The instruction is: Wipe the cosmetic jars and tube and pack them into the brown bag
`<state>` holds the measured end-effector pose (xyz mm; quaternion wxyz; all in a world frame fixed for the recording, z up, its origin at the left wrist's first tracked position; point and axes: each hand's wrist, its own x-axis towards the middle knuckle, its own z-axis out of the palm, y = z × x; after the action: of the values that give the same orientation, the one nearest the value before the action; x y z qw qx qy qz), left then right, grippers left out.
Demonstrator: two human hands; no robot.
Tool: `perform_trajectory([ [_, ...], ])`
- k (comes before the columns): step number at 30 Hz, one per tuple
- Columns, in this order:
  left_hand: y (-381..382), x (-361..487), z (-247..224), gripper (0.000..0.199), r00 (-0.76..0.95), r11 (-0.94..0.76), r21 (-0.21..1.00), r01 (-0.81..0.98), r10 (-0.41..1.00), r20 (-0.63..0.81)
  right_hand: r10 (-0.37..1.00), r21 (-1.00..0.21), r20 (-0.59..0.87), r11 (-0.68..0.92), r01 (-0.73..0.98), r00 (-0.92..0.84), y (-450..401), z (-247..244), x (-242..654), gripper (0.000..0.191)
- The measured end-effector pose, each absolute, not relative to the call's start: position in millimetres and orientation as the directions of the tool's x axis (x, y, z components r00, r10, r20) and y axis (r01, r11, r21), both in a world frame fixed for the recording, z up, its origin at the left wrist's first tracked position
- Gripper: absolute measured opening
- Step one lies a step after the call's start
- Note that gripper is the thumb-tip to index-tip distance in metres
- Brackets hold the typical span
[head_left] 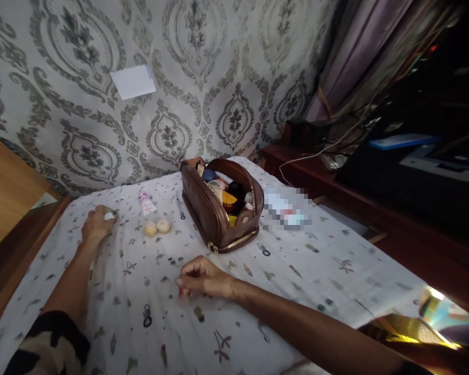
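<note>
On the left of the patterned cloth, my left hand [95,225] is closed around a small green-and-white item [109,214], whose kind I cannot make out. Just to its right lie a pink-and-white tube [145,202] and two small round cream-coloured pieces [157,227]. My right hand [203,278] hovers or rests over the cloth in front of the bag, its fingers curled in and nothing visible between them. Behind it stands a brown toiletry bag [203,208], unzipped, with several bottles and cosmetics packed inside.
The printed white cloth [297,281] covers the surface beneath everything. Right of the bag lies a blurred-out packet [287,209]. A dark red wooden table [359,208] with a cable [316,155] borders the right side. A wooden panel [11,198] edges the left, and the papered wall stands behind.
</note>
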<state>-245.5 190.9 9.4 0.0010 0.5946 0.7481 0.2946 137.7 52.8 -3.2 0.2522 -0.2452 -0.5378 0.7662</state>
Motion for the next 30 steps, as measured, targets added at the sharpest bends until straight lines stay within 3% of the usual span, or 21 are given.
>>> perform_trajectory([
  [3, 172, -226, 20, 0.048, -0.413, 0.206, 0.489, 0.848, 0.834, 0.365, 0.686, -0.921, -0.096, -0.335, -0.197, -0.721, 55, -6, 139, 0.054],
  [5, 153, -205, 29, 0.050, -0.431, 0.143, 0.600, 0.787, 0.823, 0.369, 0.719, -0.891, -0.088, -0.366, -0.268, -0.689, 57, -8, 139, 0.053],
  [7, 127, -177, 36, 0.050, -0.364, 0.006, 0.711, 0.703, 0.862, 0.353, 0.744, -0.853, -0.089, -0.400, -0.335, -0.662, 58, -8, 139, 0.049],
  [11, 66, -112, 44, 0.051, -0.101, -0.192, 0.755, 0.627, 0.941, 0.322, 0.770, -0.791, -0.086, -0.438, -0.426, -0.632, 57, -7, 139, 0.050],
  [16, 18, -52, 42, 0.050, 0.135, -0.356, 0.655, 0.667, 0.922, 0.364, 0.777, -0.752, -0.046, -0.440, -0.491, -0.627, 56, -5, 137, 0.051],
  [21, 13, -37, 27, 0.049, 0.224, -0.463, 0.499, 0.732, 0.856, 0.466, 0.774, -0.743, -0.042, -0.447, -0.498, -0.632, 57, -9, 140, 0.046],
  [30, 8, -45, 10, 0.051, 0.166, -0.407, 0.576, 0.709, 0.890, 0.425, 0.807, -0.794, -0.004, -0.362, -0.489, -0.591, 55, -9, 144, 0.046],
])
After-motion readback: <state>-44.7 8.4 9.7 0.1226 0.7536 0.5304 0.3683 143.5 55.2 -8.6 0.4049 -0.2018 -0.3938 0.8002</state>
